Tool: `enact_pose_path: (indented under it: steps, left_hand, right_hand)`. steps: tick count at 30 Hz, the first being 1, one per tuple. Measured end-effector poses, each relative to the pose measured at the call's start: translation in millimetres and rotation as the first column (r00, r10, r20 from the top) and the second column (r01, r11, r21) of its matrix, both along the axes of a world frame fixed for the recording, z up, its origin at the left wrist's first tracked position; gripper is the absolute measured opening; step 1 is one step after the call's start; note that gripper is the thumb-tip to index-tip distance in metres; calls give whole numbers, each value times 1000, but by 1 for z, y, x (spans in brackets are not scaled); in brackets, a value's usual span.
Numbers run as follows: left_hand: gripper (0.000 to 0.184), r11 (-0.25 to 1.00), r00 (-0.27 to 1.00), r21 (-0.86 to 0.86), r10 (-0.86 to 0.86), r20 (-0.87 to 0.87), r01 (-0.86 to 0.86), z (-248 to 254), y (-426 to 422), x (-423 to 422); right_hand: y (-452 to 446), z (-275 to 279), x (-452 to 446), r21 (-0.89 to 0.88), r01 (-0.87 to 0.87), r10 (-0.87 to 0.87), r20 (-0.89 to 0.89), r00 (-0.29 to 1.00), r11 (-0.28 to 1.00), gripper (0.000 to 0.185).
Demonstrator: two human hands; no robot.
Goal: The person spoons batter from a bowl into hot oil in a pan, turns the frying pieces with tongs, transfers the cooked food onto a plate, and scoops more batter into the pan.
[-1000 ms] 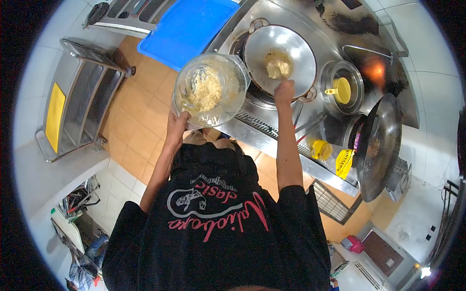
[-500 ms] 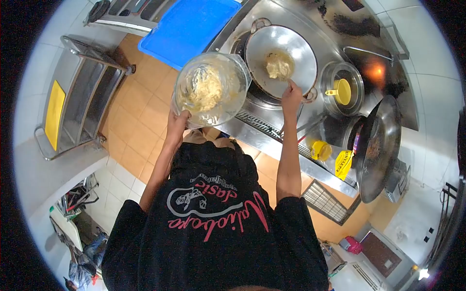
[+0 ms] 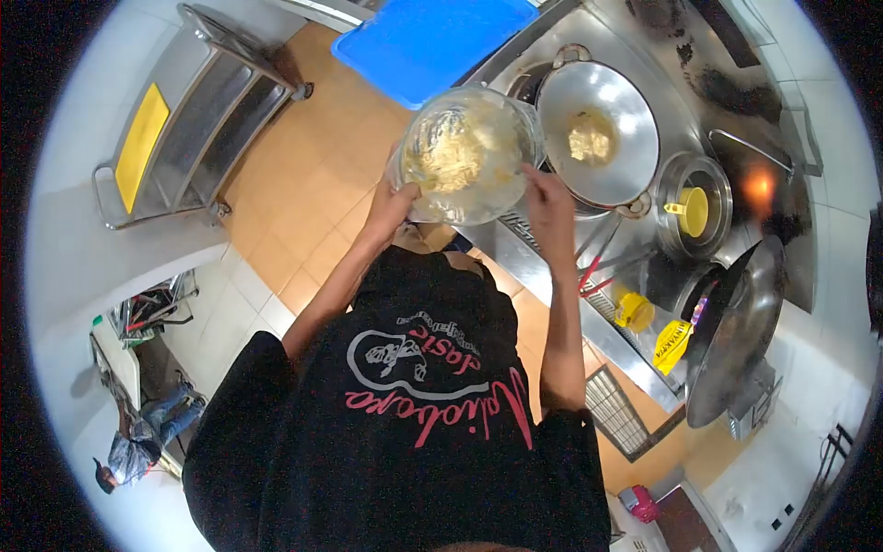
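Observation:
A clear bowl [image 3: 469, 204] with pale yellow batter [image 3: 455, 158] in it is held up beside the stove. My left hand [image 3: 394, 204] grips its lower left rim. At the bowl's right edge is my right hand [image 3: 549, 202], fingers bent around something I cannot make out, perhaps the rim or a utensil. To the right of the bowl, a metal wok [image 3: 635, 120] with two loop handles rests on the burner. A lump of batter [image 3: 591, 138] lies in the wok's middle.
A blue tray [image 3: 428, 46] lies beyond the bowl. Right of the wok are a metal basin [image 3: 725, 198] holding a yellow dipper [image 3: 693, 212], red-handled tongs [image 3: 589, 276], a yellow-labelled bag [image 3: 673, 346] and a large dark wok [image 3: 736, 340]. Another person [image 3: 138, 451] is at the far lower left.
My right hand has left the wok and come to the bowl's right edge. The view has shifted, so the stove and bowl appear farther right. The batter lump stays in the wok.

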State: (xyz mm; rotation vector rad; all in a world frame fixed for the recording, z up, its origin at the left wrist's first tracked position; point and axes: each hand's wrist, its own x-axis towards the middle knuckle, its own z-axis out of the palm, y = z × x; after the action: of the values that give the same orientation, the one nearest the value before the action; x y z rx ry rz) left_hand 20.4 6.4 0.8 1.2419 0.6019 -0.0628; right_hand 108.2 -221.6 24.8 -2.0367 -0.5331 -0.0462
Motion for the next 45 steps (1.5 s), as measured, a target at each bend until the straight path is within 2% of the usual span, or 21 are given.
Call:
enact_pose_path:
  steps: [2, 3, 5, 7, 9, 11, 13, 18, 20, 23, 26, 30, 35, 39, 41, 42, 44, 45]
  left_hand:
    - [76, 1000, 1000, 13, -19, 15, 19, 4, 0, -1]
    - [77, 999, 998, 1, -39, 51, 39, 6, 0, -2]
    - [78, 999, 995, -10, -51, 88, 52, 3, -2, -3]
    - [79, 988, 988, 142, -75, 132, 56, -7, -2, -3]
    - [79, 986, 985, 155, -86, 153, 62, -12, -1, -4]
    - [80, 983, 979, 169, -103, 176, 73, -14, -1, -5]
    - [79, 947, 977, 309, -139, 162, 83, -16, -3, -6]
    - [79, 929, 965, 358, -173, 196, 94, -14, -5, -6]
    - [79, 931, 966, 355, -167, 197, 88, -12, -6, -7]
    - [79, 935, 974, 338, -169, 152, 109, -10, -6, -7]
    - [79, 920, 968, 383, -163, 192, 79, -15, -6, -5]
    - [79, 922, 966, 382, -155, 205, 67, -17, -5, -8]
    - [79, 946, 972, 322, -111, 205, 40, -23, -3, -7]
    - [79, 952, 974, 301, -114, 197, 51, -17, -3, -7]
    - [79, 954, 969, 297, -111, 220, 42, -18, -2, -6]
    - [79, 961, 972, 270, -115, 206, 57, -16, -2, -6]
    - [79, 967, 974, 244, -120, 191, 71, -14, -2, -6]
    - [80, 959, 973, 275, -124, 196, 67, -14, -2, -6]
  right_hand:
    - [25, -10, -2, -354, -37, 49, 24, 999, 934, 35]
    - [33, -19, 1, -355, -40, 51, 23, 998, 934, 35]
    - [44, -38, 7, -647, 78, -4, 115, 993, 759, 35]
    - [45, -46, 7, -694, 44, 49, 113, 992, 718, 35]
    - [41, -48, 4, -741, 12, 98, 104, 990, 671, 35]
    - [32, -41, 1, -744, -150, 274, 47, 961, 652, 35]
    - [30, -31, 4, -735, -114, 217, 45, 975, 668, 34]
    - [32, -48, -4, -741, -37, 94, 35, 995, 670, 35]
    - [32, -51, -12, -640, -118, 99, -66, 993, 759, 37]
    - [32, -49, -18, -624, -151, 106, -108, 988, 767, 41]
    - [33, -55, -24, -547, -140, 111, -86, 990, 825, 43]
    - [40, -63, -28, -543, -144, 109, -96, 989, 827, 44]
    - [52, -67, -37, -267, -193, 149, -175, 973, 944, 43]
    - [56, -60, -38, -228, -204, 144, -255, 956, 952, 31]
    - [58, -61, -39, -94, -181, 146, -296, 944, 979, 29]
    - [59, -63, -39, -92, -182, 147, -296, 944, 979, 29]
    - [58, -69, -41, 68, -152, 165, -291, 942, 986, 29]
    - [58, -70, -41, 70, -152, 166, -291, 942, 986, 29]
